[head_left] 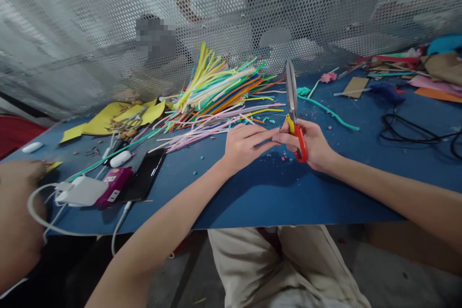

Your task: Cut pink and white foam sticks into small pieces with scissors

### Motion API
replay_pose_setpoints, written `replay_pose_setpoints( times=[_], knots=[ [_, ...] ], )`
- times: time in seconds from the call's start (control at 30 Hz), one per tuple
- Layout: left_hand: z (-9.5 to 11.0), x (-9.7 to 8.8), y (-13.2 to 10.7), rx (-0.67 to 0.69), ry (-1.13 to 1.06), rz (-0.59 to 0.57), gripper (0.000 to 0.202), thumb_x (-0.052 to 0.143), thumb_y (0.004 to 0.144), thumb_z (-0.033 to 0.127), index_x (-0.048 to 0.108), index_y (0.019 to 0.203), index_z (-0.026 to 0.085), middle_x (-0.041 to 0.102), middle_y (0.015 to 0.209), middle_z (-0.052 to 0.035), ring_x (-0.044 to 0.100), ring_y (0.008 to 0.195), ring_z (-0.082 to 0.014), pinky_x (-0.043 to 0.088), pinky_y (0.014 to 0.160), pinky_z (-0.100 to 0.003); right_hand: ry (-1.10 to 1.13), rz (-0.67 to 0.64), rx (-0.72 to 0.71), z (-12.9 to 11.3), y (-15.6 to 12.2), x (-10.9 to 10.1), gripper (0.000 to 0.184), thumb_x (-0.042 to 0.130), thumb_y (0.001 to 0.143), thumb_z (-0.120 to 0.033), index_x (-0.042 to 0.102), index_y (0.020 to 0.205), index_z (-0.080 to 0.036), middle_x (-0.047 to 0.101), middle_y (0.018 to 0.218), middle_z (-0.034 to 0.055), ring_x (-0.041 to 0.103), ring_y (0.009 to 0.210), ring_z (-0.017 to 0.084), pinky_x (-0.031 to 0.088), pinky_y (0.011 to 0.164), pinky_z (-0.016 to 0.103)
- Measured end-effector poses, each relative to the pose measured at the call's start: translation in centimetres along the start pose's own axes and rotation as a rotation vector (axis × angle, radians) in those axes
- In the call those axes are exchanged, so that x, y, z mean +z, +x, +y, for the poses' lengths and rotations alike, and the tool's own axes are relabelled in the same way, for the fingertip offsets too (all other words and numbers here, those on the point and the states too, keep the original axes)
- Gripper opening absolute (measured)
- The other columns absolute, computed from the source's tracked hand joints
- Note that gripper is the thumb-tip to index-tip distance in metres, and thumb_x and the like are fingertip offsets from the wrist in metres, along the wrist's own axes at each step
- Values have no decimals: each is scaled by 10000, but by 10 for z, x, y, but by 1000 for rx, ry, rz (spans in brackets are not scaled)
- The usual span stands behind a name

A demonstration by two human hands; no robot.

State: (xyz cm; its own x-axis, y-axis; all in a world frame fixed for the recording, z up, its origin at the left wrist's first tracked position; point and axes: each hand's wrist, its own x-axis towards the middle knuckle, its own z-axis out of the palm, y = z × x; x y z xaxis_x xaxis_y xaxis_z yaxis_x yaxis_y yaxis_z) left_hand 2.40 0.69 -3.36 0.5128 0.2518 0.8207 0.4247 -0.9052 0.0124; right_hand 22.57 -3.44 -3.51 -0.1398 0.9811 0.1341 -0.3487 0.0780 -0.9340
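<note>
My right hand (311, 143) is closed around scissors (291, 94) with red and yellow handles, their blades pointing up and away from me. Its thumb and fingertips meet those of my left hand (244, 143) over the table. The left fingers are pinched together at the tips; whatever sits between them is too small to make out. Just beyond lie loose lilac pipe cleaners (202, 127), in front of a large multicoloured bundle of pipe cleaners (224, 89). A teal pipe cleaner with a curled end (334, 113) rests past the scissors.
On the blue table (252, 202), a black phone (146, 178), purple power strip (114, 186) and white charger (82, 190) lie left, near another person's arm (18, 221). Yellow sheets (103, 120) are behind. A blue glue gun (388, 92) with black cable is right. Metal mesh (231, 9) rises behind.
</note>
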Motion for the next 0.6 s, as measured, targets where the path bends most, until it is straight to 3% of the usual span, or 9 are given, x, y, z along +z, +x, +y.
replay_pose_setpoints(
  times=[0.4, 0.53, 0.6],
  knots=[
    [6, 0, -1, -55, 60, -81, 321, 719, 887, 453, 750, 1151, 274, 780, 965, -36, 707, 780, -133, 478, 704, -242, -27, 12, -24, 0, 0, -1, 395, 940, 588, -331, 634, 809, -215, 560, 620, -65, 362, 452, 57, 239, 422, 245],
    [14, -2, 3, -257, -48, -155, 591, 748, 818, 565, 662, 1287, 217, 772, 1005, -46, 625, 623, -104, 481, 673, -240, -50, 54, -44, -3, 2, -1, 409, 942, 573, -325, 617, 790, -205, 668, 749, -26, 366, 462, 43, 251, 424, 240],
    [19, -3, 5, -382, -116, -222, 567, 730, 816, 599, 688, 1210, 194, 768, 937, -32, 602, 592, -103, 469, 646, -238, -53, 63, -48, -2, 3, -1, 401, 931, 594, -330, 606, 792, -206, 698, 805, -7, 377, 469, 44, 260, 427, 241]
  ],
)
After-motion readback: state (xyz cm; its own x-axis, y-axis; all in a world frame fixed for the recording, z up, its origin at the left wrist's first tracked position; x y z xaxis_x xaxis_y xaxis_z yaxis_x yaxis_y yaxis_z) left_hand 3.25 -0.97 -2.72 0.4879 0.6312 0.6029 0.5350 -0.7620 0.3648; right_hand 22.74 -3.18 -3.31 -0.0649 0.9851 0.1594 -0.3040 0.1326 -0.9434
